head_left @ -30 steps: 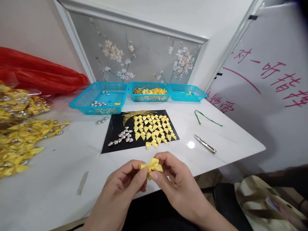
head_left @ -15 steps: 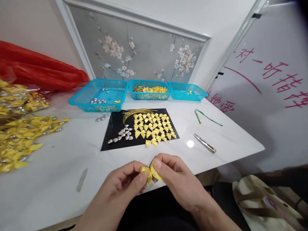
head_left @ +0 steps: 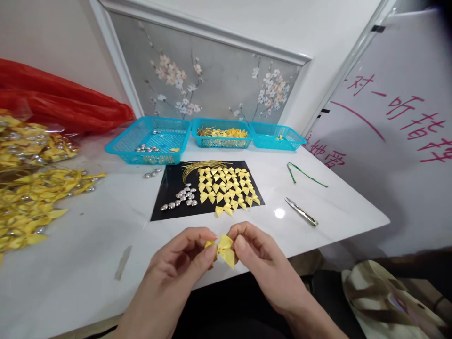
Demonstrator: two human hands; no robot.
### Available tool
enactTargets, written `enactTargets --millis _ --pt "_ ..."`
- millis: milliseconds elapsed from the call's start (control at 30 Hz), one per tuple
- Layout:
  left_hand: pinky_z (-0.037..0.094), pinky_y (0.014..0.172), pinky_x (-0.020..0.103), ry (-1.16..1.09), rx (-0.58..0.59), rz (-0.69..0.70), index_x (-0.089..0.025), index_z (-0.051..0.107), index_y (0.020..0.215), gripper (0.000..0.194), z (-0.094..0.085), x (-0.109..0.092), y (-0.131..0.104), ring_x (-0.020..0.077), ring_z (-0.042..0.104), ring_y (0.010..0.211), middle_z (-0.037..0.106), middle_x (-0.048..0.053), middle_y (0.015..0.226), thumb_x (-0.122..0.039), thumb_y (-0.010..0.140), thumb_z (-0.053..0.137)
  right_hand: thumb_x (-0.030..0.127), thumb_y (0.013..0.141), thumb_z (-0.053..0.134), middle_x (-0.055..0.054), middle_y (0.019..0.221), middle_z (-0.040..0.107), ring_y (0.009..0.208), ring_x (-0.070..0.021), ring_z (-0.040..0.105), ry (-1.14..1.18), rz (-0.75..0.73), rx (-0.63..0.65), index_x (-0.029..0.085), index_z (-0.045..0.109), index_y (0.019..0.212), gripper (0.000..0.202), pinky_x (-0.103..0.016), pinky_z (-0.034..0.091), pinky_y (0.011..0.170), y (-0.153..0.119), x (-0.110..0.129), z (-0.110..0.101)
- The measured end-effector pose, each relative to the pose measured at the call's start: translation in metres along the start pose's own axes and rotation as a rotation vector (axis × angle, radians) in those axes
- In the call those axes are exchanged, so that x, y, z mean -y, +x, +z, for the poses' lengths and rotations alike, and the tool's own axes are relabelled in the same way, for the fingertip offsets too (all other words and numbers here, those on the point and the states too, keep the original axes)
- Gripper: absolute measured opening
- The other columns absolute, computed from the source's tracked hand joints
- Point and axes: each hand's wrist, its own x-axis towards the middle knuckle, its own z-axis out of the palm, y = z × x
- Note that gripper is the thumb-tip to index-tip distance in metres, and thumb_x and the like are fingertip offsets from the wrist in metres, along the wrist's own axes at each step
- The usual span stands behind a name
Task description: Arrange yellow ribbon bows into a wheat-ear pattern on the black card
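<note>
A yellow ribbon bow (head_left: 225, 250) is pinched at its left loop between the thumb and fingers of my left hand (head_left: 176, 268). Close by on the bow's right side is my right hand (head_left: 266, 263), its fingers curled and its thumb lifted off the ribbon; whether a fingertip touches the bow from behind is hidden. Beyond the hands lies a black mat (head_left: 162, 214) with rows of yellow bows (head_left: 226, 186), a cluster of silver beads (head_left: 185, 195) and a bundle of gold ties (head_left: 201, 165).
Blue baskets (head_left: 148, 157) along the wall hold beads, bows and ties. On the right lie metal thread snips (head_left: 301, 211) and a green cord (head_left: 307, 174). Yellow bow strands with silver beads (head_left: 35, 207) cover the left side, near red fabric (head_left: 60, 96).
My right thumb has come off the bow and my right hand has eased slightly away. The bow has turned a little, its right loop and tail now uncovered. My left hand keeps its pinch.
</note>
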Motion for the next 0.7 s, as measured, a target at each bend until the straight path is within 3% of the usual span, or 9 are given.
enactTargets --millis 167,333,600,700 --pt "0.046 0.075 0.024 0.085 0.038 0.021 -0.032 0.075 0.081 0.015 -0.0042 0.0053 0.0008 0.0168 0.056 0.081 0.069 -0.004 0.080 -0.045 0.085 0.070 0.035 0.089 0.079 0.002 0.083 0.060 0.076 -0.0101 0.054 0.075 0.041 -0.012 0.020 0.058 0.101 0.028 -0.019 0.043 0.071 -0.0045 0.0023 -0.0011" --pt "0.047 0.085 0.023 0.042 0.058 0.030 -0.035 0.078 0.090 0.012 -0.0043 0.0067 -0.0006 0.0175 0.062 0.093 0.075 -0.005 0.091 -0.043 0.086 0.070 0.029 0.092 0.074 0.002 0.084 0.062 0.079 -0.0104 0.059 0.040 -0.005 0.005 0.020 0.058 0.101 0.020 -0.020 0.045 0.073 -0.0058 0.0031 0.0013" --pt "0.047 0.093 0.028 -0.139 0.044 -0.110 -0.032 0.079 0.087 0.011 -0.0018 0.0069 -0.0034 0.0219 0.065 0.101 0.077 -0.002 0.094 -0.040 0.082 0.073 0.023 0.096 0.066 0.001 0.089 0.063 0.085 -0.0148 0.061 -0.145 -0.134 -0.006 0.022 0.060 0.107 0.013 -0.027 0.047 0.082 -0.0064 -0.0061 -0.0018" --pt "0.048 0.090 0.027 -0.030 0.031 -0.025 -0.034 0.078 0.089 0.010 -0.0035 0.0076 -0.0032 0.0214 0.065 0.099 0.076 -0.003 0.096 -0.040 0.084 0.071 0.025 0.095 0.067 0.001 0.089 0.062 0.083 -0.0139 0.059 -0.158 -0.103 0.011 0.022 0.058 0.111 0.019 -0.026 0.045 0.079 -0.0043 -0.0008 -0.0060"
